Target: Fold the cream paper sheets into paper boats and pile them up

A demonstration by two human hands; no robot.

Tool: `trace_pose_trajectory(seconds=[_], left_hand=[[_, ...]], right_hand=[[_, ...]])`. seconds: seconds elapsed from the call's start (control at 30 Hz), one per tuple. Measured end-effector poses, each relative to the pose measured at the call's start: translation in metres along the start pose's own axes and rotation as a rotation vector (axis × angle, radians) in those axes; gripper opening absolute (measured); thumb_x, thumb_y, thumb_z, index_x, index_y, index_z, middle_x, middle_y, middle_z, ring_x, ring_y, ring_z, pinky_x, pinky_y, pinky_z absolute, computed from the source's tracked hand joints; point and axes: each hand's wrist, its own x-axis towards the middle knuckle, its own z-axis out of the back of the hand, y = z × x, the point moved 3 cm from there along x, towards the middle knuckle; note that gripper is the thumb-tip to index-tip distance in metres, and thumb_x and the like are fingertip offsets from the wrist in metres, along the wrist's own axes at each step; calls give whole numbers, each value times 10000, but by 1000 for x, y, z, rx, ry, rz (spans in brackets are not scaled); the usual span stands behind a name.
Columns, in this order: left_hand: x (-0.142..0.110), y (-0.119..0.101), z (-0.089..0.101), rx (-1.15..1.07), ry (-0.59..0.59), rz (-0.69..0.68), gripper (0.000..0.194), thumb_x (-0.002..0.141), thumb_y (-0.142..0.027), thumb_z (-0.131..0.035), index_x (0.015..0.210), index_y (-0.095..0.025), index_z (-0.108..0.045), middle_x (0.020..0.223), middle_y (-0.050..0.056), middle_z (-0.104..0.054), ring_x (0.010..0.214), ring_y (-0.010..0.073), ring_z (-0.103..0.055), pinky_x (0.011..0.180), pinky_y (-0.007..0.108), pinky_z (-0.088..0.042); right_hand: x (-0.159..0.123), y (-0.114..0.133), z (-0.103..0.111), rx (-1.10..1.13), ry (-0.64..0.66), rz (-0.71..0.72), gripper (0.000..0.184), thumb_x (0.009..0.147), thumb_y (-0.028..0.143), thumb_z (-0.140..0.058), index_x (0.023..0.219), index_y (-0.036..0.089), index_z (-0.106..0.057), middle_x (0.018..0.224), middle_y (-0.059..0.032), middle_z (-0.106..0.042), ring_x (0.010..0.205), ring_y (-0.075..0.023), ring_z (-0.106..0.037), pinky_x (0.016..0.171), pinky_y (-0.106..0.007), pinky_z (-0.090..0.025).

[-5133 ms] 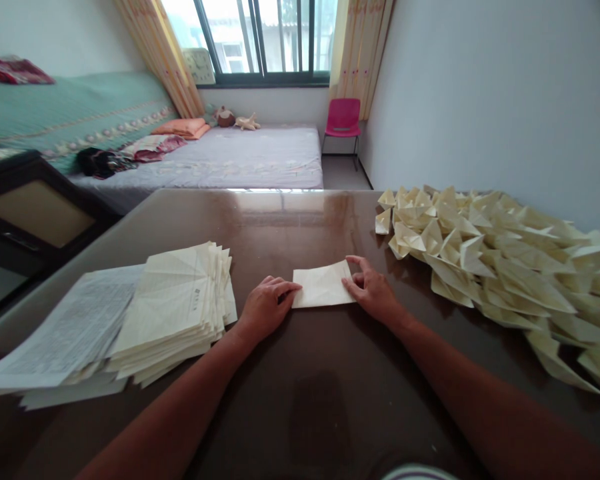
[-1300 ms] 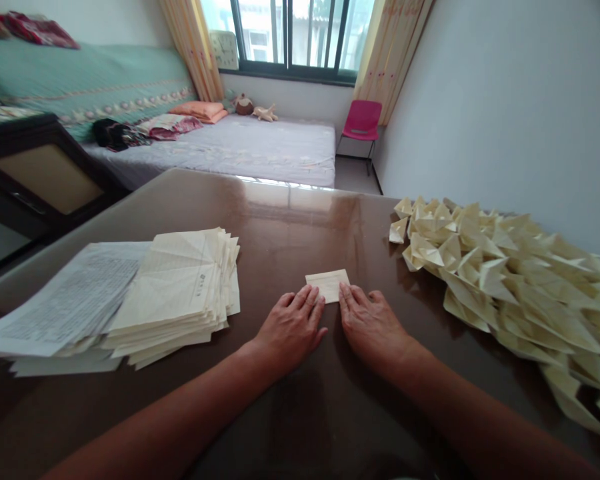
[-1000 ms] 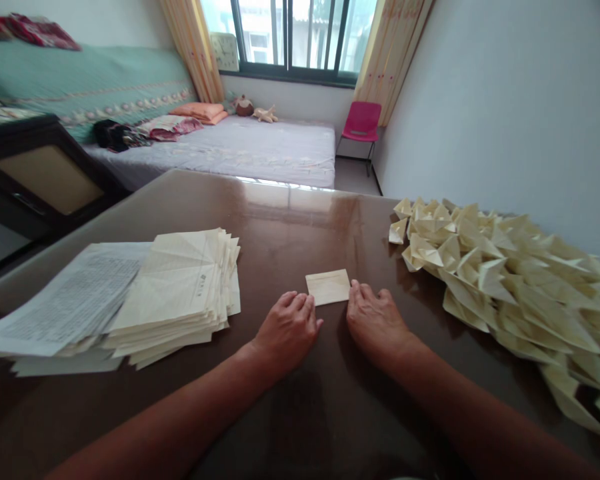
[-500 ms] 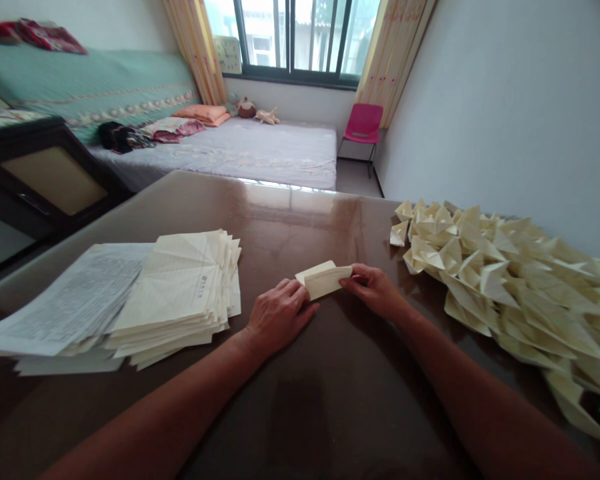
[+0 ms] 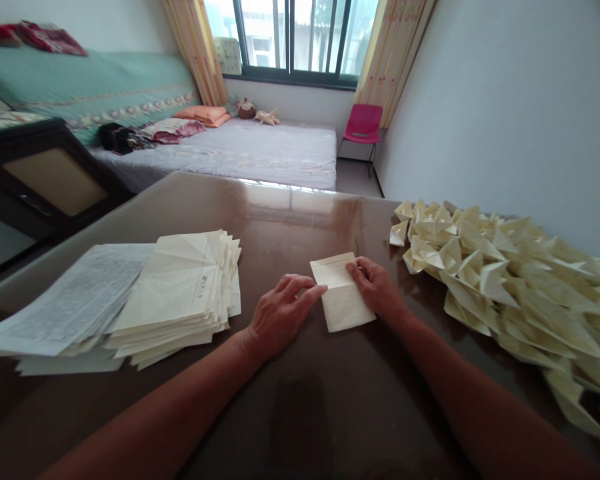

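Observation:
A cream folded paper (image 5: 341,300) lies on the dark brown table (image 5: 290,213) in front of me, turned lengthwise away from me. My left hand (image 5: 279,317) rests beside it, its fingertips pressing the paper's left edge. My right hand (image 5: 377,288) pinches the paper's upper right part with thumb and fingers.
A stack of creased cream sheets (image 5: 183,290) lies to the left, with printed pages (image 5: 70,303) beside it. A large pile of folded paper shapes (image 5: 505,273) fills the table's right side along the wall. Beyond the table stand a bed (image 5: 240,150) and a pink chair (image 5: 363,123).
The paper was pressed flat under both hands, then lifted at its fold. It is now opened out to a longer piece and turned lengthwise, with both hands on its edges.

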Motion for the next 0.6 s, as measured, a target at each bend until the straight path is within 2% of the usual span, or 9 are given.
trace_pose_trajectory(seconds=[0.07,0.13,0.27,0.3,0.33,0.43,0.5,0.6], left_hand=[[0,0,-1,50,28,-96,244,932,-231,-509,1149,-285,-606,1123,27,-624,1097,183,-517,876,290,-472],[-1,0,-3,82,79,-164,224,939,-250,-503,1122,-287,-627,1107,21,-637,1101,183,-518,874,298,-458],[-2,6,-10,134,208,-146,208,953,-262,-474,1047,-260,-659,1017,23,-658,1040,166,-550,801,287,-450],[-1,7,-12,133,229,-124,211,955,-276,-468,1026,-258,-666,999,22,-659,1020,164,-556,791,287,-451],[-1,8,-13,126,242,-103,218,957,-290,-463,1017,-258,-670,985,20,-659,1002,162,-561,782,287,-453],[0,10,-15,99,241,-58,230,956,-310,-459,1019,-259,-674,957,23,-655,956,156,-565,767,282,-459],[1,10,-15,81,229,-41,227,952,-303,-464,1012,-253,-678,939,27,-652,930,150,-565,780,279,-463],[2,11,-13,31,234,-47,226,946,-320,-476,984,-246,-686,934,23,-660,928,140,-572,828,276,-466]], right_hand=[[0,-1,-5,8,47,10,339,912,472,-437,844,176,-588,665,7,-592,589,-125,-505,532,-218,-374],[0,0,-8,-22,36,29,337,917,457,-438,933,168,-610,707,-11,-633,605,-134,-545,560,-229,-410],[-3,10,-2,-148,-127,174,367,901,407,-499,1173,167,-555,1002,-83,-666,752,-155,-605,683,-273,-480],[-4,14,-1,-169,-100,237,354,893,399,-521,1163,174,-561,1043,-86,-655,798,-157,-607,718,-281,-485],[-6,18,-2,-186,-18,310,334,876,401,-554,1129,184,-578,1056,-81,-650,848,-161,-605,757,-288,-486],[-15,29,-8,-247,331,493,430,731,470,-721,1047,201,-610,1046,-63,-650,977,-191,-578,871,-329,-461],[-19,32,-11,-305,429,539,471,668,460,-776,1030,204,-617,1048,-60,-647,1019,-203,-556,908,-350,-439],[-19,30,-11,-327,467,528,157,797,292,-678,930,211,-656,960,-34,-659,967,-169,-564,863,-302,-442]])
